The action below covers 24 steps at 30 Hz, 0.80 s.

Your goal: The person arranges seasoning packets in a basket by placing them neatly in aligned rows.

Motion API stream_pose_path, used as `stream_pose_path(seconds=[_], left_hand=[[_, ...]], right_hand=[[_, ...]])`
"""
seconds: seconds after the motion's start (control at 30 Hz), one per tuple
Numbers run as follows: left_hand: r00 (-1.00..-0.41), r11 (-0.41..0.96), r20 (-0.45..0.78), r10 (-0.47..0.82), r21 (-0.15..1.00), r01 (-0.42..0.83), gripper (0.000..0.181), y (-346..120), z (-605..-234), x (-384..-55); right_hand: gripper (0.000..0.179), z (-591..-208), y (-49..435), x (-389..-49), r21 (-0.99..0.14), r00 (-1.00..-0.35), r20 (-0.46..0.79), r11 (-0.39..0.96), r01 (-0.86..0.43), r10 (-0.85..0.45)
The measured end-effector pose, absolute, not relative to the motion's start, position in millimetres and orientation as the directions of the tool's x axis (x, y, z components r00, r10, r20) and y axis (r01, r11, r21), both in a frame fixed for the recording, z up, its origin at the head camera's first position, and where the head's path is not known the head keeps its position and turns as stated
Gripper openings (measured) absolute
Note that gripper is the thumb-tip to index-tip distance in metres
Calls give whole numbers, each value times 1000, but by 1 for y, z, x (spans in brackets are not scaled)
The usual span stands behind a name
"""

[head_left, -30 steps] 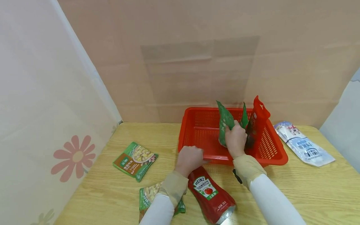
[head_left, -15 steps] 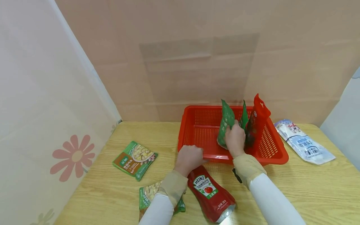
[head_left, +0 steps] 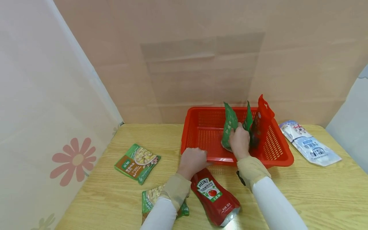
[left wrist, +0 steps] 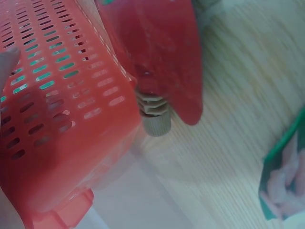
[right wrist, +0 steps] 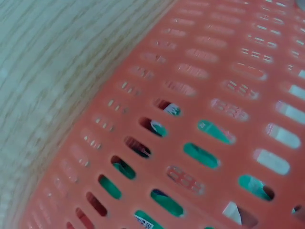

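In the head view my left hand (head_left: 193, 162) grips the near rim of a red plastic basket (head_left: 188, 127), toward its left corner. My right hand (head_left: 240, 140) reaches over that rim and holds a green packet (head_left: 229, 119), which stands upright inside. Just right of it a second green packet (head_left: 248, 119) stands partly hidden, beside a dark bag with a red top (head_left: 261, 123). A red Heinz ketchup pouch (head_left: 217, 201) lies on the table below my left hand. Its capped spout (left wrist: 155, 119) shows next to the basket in the left wrist view.
A green and brown food packet (head_left: 138, 163) lies on the table at left. Another such packet (head_left: 152, 198) is partly covered by my left forearm. A white and blue pouch (head_left: 310, 143) lies right of the basket. A draped wall (head_left: 172, 80) rises behind the table.
The green packet in my right hand has shifted slightly and now stands more upright in the basket. My left hand stays on the rim.
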<state>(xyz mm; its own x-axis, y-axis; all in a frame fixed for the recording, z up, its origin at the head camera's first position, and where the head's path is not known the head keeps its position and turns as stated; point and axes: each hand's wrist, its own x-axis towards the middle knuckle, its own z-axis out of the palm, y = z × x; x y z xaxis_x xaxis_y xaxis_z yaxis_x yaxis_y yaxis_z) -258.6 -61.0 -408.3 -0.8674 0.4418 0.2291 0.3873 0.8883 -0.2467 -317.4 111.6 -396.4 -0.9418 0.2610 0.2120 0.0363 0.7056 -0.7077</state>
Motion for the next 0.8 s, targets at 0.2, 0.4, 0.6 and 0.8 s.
stream_pose_path(seconds=[0.2, 0.4, 0.6, 0.8], left_hand=[[-862, 886, 240, 447, -249, 391, 42, -61, -408, -259], [-864, 892, 249, 437, -241, 382, 43, -61, -408, -259], [-860, 891, 259, 440, -243, 383, 44, -61, -409, -260], [-857, 888, 257, 447, -245, 390, 41, -62, -408, -259]], right_hand=[[36, -398, 114, -317, -704, -947, 200, 709, 40, 252], [43, -398, 116, -314, -725, -960, 130, 684, 78, 246], [32, -398, 118, -310, -682, -973, 97, 726, 88, 210], [31, -397, 117, -307, -623, -985, 42, 775, 107, 169]])
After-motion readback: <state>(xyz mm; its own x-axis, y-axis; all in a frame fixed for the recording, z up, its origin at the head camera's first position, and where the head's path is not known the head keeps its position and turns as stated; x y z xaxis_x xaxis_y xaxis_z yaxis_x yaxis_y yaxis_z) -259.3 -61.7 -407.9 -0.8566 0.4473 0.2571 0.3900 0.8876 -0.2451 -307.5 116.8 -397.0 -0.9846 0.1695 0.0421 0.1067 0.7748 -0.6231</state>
